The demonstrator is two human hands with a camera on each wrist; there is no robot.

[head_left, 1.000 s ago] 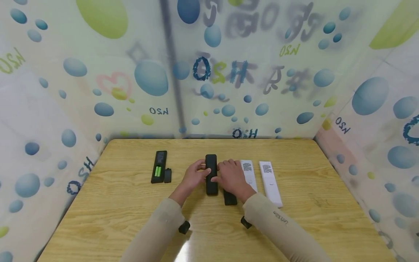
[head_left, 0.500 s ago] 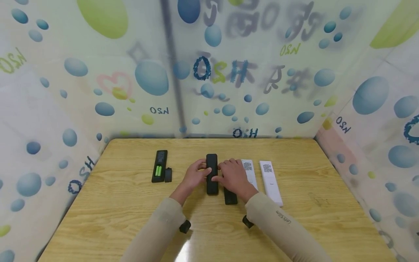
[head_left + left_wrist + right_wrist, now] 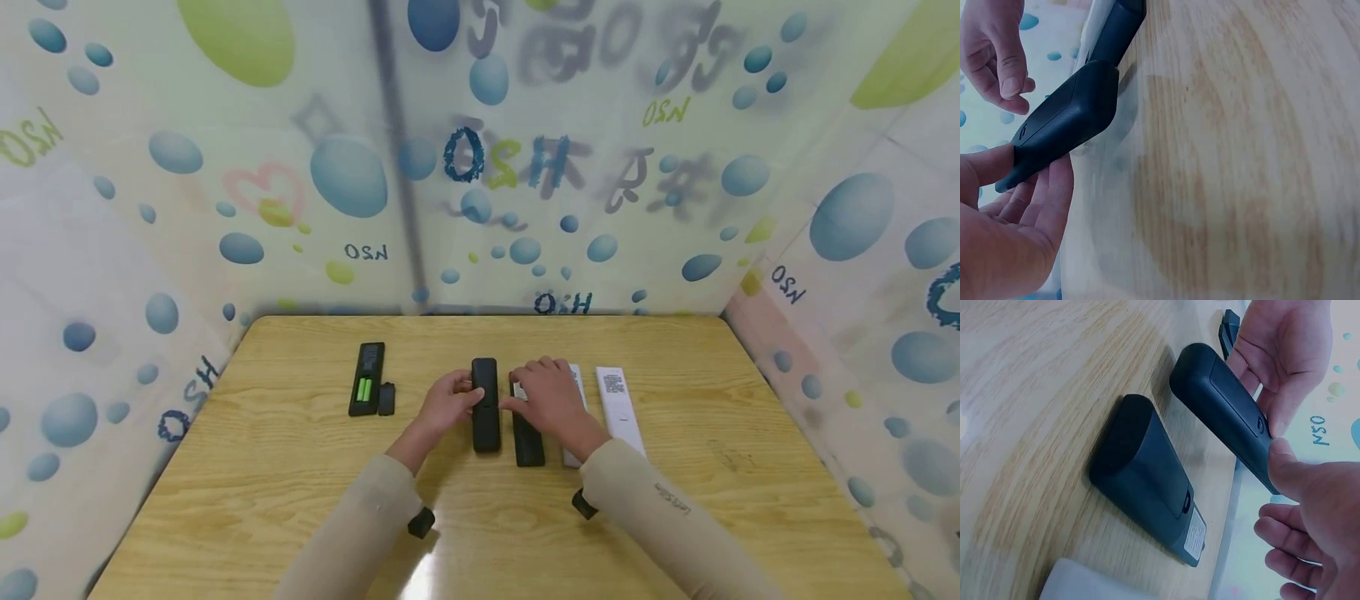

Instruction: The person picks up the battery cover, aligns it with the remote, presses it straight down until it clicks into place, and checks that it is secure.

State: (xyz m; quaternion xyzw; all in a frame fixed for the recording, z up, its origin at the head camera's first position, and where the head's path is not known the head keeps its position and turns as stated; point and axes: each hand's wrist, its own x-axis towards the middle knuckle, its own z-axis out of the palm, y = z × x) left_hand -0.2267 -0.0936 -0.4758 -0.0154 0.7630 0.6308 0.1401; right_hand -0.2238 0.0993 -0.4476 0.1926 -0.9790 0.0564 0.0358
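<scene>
My left hand pinches a black remote control between thumb and fingers. In the left wrist view, the remote is lifted off the table and tilted, its battery cover in place. My right hand hovers just right of it, fingers loosely bent and holding nothing. In the right wrist view, the right thumb overlaps the remote's end, but the left wrist view shows a gap. Below the right hand lies a second black remote, back side up with a white label; the hand partly hides it.
Two white remotes, one partly hidden and another, lie to the right on the wooden table. At left lies an opened black remote with green batteries, its loose battery cover beside it. Patterned sheets surround the table.
My right hand has moved away to the right from the held remote, uncovering more of the second black remote. The held remote has shifted slightly towards me in the left hand.
</scene>
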